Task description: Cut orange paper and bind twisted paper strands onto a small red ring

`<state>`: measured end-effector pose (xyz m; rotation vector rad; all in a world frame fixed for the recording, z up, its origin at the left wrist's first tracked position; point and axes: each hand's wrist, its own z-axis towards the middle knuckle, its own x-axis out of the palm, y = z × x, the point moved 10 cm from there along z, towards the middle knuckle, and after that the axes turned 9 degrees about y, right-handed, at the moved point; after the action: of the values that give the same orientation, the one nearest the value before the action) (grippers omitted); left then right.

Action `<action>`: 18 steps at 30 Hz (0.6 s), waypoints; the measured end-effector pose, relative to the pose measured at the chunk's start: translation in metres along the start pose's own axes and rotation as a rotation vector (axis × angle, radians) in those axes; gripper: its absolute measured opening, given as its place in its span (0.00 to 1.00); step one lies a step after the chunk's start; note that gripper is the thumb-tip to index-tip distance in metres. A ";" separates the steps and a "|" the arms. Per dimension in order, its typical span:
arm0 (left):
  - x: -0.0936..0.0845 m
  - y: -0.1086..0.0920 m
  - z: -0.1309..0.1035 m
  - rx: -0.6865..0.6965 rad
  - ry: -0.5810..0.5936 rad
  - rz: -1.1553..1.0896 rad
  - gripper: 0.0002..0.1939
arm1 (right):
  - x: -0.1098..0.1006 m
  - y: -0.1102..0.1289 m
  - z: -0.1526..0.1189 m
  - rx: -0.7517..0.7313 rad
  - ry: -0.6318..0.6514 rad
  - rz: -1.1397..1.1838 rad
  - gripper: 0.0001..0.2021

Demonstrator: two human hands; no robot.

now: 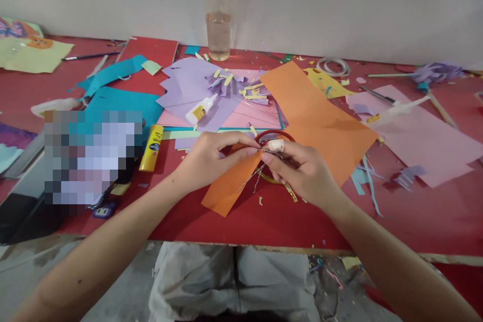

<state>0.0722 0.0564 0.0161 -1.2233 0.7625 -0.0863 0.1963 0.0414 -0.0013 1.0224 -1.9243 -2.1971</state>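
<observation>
My left hand (215, 158) and my right hand (298, 168) meet at the middle of the table. Both pinch thin, dark-and-silver twisted strands (247, 181), whose loose ends hang below the fingertips. I cannot tell whether they are wire or cord. A white wrapping (275, 145) covers one right fingertip. Behind and under the hands lies a round ring with a red upper rim (281, 133), partly hidden by my fingers. A narrow orange paper strip (222, 196) slants beneath my left fingers, and a large orange sheet (320, 126) spreads behind my right hand.
A yellow glue stick (151, 148) and a small glue bottle (202, 110) lie left of centre. A clear water bottle (219, 30) stands by the wall. Purple paper (184, 85), pink paper (415, 131) and scraps cover the red table (264, 231). A device with a blurred screen (98, 161) stands left.
</observation>
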 end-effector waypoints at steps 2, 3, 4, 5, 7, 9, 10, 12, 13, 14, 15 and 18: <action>0.000 0.001 0.000 -0.004 0.000 -0.002 0.09 | 0.000 0.000 0.000 0.001 -0.001 -0.002 0.11; -0.001 0.001 0.000 -0.006 -0.001 -0.004 0.09 | -0.001 0.000 0.000 -0.001 -0.003 -0.003 0.10; -0.001 0.001 -0.001 -0.008 -0.001 -0.006 0.09 | -0.001 0.001 0.000 -0.004 -0.004 -0.002 0.10; -0.001 0.001 -0.001 -0.009 -0.002 -0.008 0.09 | -0.001 0.001 0.000 -0.008 -0.004 0.000 0.10; -0.001 0.002 -0.001 -0.013 -0.002 -0.009 0.09 | -0.001 0.002 0.000 -0.008 -0.002 0.005 0.10; -0.001 0.002 -0.001 -0.013 -0.002 -0.007 0.09 | 0.000 0.002 0.000 -0.004 0.000 0.007 0.10; -0.001 0.002 -0.001 -0.011 -0.002 -0.004 0.09 | 0.000 0.002 0.000 -0.002 0.001 0.005 0.10; -0.001 0.002 0.000 -0.008 -0.002 -0.002 0.09 | 0.000 0.001 0.000 0.002 0.000 -0.004 0.11; -0.001 0.002 0.000 -0.006 -0.003 -0.001 0.09 | 0.000 0.001 0.000 0.003 0.000 -0.009 0.11; -0.001 0.002 0.000 -0.006 -0.004 -0.002 0.09 | 0.000 0.001 0.000 0.002 -0.001 -0.014 0.11; -0.001 0.002 0.000 -0.005 -0.004 -0.004 0.09 | -0.001 0.001 0.000 0.001 -0.002 -0.016 0.11; -0.001 0.001 0.000 -0.003 -0.001 -0.009 0.09 | -0.001 0.001 0.000 -0.006 -0.007 -0.008 0.11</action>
<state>0.0714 0.0570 0.0155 -1.2294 0.7566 -0.0927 0.1964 0.0414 0.0003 1.0252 -1.9185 -2.2126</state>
